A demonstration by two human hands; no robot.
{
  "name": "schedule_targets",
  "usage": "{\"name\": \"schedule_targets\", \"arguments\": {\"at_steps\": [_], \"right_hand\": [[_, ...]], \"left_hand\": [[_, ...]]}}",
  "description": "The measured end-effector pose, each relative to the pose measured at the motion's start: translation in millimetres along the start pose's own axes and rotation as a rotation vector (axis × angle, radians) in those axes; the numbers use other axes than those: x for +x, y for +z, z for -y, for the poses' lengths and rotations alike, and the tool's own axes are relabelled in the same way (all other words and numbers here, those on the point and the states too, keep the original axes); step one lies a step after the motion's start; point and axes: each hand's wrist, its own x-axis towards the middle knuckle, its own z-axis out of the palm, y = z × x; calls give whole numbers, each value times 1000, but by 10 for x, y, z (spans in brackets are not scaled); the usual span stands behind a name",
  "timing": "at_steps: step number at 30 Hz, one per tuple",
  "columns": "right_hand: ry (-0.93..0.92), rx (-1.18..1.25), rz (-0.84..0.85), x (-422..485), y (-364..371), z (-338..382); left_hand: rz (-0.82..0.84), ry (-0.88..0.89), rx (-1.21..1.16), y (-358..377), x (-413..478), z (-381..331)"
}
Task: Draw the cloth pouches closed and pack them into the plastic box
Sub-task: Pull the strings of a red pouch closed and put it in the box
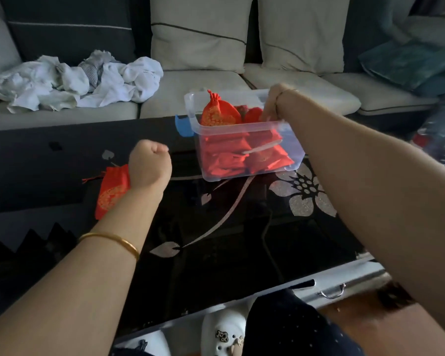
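Note:
A clear plastic box (288,127) with a blue latch stands on the dark table, filled with several red cloth pouches. One closed pouch (217,115) with gold print stands upright at the box's left. My right hand (271,102) reaches down into the box's far right side, fingertips against the red pouches; the wrist hides whether it grips one. Another red pouch (111,191) lies flat on the table at the left, mouth gathered and strings trailing left. My left hand (150,161) is curled in a fist just right of it, the wrist overlapping its edge.
The black glass table (216,253) has silver flower patterns and a front edge with a drawer handle (332,294). Behind it is a grey sofa with a heap of white laundry (70,80) and cushions. My knees and a white shoe (224,332) show below.

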Motion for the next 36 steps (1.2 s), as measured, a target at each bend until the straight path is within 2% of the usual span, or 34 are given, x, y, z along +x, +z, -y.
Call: {"name": "schedule_targets", "arguments": {"at_steps": [3,5,8,11,14,16,19,21,23,26,32,34,36], "right_hand": [[3,-126,-57,36,99,-61],[30,-217,-126,-28,88,-80],[-6,-164,-294,-152,45,-31],[-107,-57,-399,-540,74,154],[-324,86,-340,-1082,363,396],[-449,167,-170,-1404,728,519],[-481,102,93,-1638,1314,572],[-471,-21,222,-1645,1580,501],[-487,-134,307,-1651,1721,438],[-531,-236,346,-1640,1739,406],[-533,-158,535,-1688,1613,345],[-503,-128,491,-1664,1635,314],[-411,5,308,-1607,1645,274]], "left_hand": [[5,26,351,-56,-39,207],[41,-19,583,-103,-117,302],[173,-89,804,-174,-216,419],[303,-88,906,-241,-267,476],[374,16,885,-248,-304,489],[418,67,818,-254,-349,486],[495,-50,508,-339,-395,454],[397,-35,439,-428,-351,475],[246,-39,515,-514,-293,582],[158,-88,546,-571,-271,670],[284,-95,589,-576,-190,748],[317,-67,552,-578,-173,719],[311,2,461,-583,-157,680]]}}
